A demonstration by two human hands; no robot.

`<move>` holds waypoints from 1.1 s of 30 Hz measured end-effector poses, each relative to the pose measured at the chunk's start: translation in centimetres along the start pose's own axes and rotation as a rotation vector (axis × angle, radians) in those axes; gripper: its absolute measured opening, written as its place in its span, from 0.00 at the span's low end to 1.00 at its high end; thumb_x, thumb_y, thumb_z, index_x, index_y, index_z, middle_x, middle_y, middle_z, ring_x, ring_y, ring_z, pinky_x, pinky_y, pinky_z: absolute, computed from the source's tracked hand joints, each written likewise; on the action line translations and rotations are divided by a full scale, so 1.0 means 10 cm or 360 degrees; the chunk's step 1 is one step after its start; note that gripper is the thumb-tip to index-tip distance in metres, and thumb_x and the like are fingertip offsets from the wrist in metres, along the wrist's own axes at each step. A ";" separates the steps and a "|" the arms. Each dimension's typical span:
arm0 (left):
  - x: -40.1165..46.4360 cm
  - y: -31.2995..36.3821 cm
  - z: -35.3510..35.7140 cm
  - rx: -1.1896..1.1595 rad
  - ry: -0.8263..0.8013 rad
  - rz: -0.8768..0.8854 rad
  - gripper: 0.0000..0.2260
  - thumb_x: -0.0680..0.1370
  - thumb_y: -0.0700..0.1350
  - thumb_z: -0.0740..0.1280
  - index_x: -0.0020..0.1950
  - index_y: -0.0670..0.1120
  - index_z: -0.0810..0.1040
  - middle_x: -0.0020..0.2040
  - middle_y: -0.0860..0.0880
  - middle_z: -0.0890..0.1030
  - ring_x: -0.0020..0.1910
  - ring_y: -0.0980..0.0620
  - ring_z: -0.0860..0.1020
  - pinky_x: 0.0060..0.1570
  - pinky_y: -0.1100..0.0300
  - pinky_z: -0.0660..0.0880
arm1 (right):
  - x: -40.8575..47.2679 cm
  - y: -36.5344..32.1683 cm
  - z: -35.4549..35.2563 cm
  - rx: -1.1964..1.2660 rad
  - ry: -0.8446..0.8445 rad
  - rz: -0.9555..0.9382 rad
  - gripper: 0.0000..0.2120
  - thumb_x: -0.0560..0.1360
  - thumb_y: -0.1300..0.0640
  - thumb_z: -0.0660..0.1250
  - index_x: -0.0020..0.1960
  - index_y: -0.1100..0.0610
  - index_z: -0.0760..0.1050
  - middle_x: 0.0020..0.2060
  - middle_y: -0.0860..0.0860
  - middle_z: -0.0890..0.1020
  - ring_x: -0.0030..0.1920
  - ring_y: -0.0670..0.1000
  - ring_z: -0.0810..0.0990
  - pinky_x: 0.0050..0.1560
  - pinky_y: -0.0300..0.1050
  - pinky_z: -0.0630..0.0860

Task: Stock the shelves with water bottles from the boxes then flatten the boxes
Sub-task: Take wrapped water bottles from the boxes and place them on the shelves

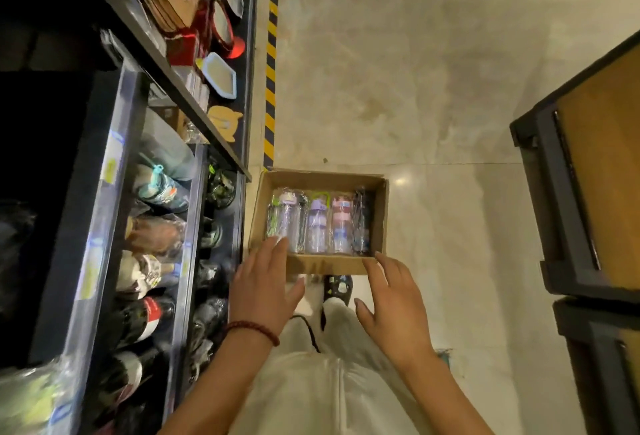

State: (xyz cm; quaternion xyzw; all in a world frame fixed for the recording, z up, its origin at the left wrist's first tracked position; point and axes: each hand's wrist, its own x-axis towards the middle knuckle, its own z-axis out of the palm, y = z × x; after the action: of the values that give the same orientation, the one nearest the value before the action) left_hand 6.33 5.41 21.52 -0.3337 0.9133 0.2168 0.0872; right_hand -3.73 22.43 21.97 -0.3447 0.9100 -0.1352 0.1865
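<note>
Take the cardboard box [317, 263] as your landmark: it sits open-topped on the glossy, pale tiled floor [433, 70], a shallow brown rectangle with matte, slightly scuffed walls. To its left you have the dark metal shelves [114, 192], stepped tiers with clear plastic front lips, packed with wrapped bottles and mugs lying on their sides. Running away beyond the box's far left corner is a yellow-and-black striped strip [271, 63] along the shelf base. Well to the box's right stands a dark-framed unit with a wood-coloured panel [602, 164].

Inside the box, the water bottles [318, 226] lie in one row, side by side, touching. They are clear plastic cylinders in crinkly film, with purple, green and pink lids. Each long axis runs from the near wall to the far wall, lids pointing away from you.

Your left hand [265, 282] is spread flat over the box's near left corner, fingertips at the first bottle. Your right hand [394, 299] hovers with fingers spread at the near right corner, holding nothing. A dark patterned shoe [337, 287] shows just under the near wall.
</note>
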 end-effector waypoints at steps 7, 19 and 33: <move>0.84 -0.02 0.31 -0.0138 -0.0186 -0.0232 0.31 0.77 0.55 0.64 0.76 0.49 0.56 0.76 0.51 0.59 0.73 0.51 0.59 0.71 0.57 0.57 | 1.01 0.23 0.34 0.0071 -0.0259 -0.0018 0.31 0.63 0.55 0.77 0.64 0.59 0.73 0.60 0.58 0.77 0.60 0.60 0.76 0.58 0.52 0.77; 2.35 -1.29 2.05 -0.0241 -0.0557 -0.0749 0.32 0.72 0.54 0.71 0.72 0.50 0.62 0.68 0.50 0.71 0.65 0.50 0.71 0.63 0.53 0.72 | 2.82 0.75 2.43 0.0160 -0.0884 0.0183 0.28 0.73 0.53 0.67 0.71 0.56 0.62 0.64 0.55 0.71 0.64 0.57 0.68 0.62 0.49 0.69; 3.43 -2.23 4.56 -0.0383 -0.0460 -0.0997 0.39 0.67 0.56 0.75 0.73 0.47 0.61 0.68 0.43 0.70 0.66 0.42 0.69 0.63 0.49 0.70 | 3.60 1.75 5.03 0.0470 -0.0912 0.0745 0.29 0.72 0.50 0.71 0.67 0.61 0.65 0.63 0.59 0.74 0.62 0.60 0.73 0.57 0.49 0.70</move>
State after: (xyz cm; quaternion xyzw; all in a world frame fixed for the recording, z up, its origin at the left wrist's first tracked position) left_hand -4.69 -8.77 -37.05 -0.5711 0.7129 0.3302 0.2377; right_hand -17.05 4.81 -38.42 -0.1211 0.8458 -0.1168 0.5062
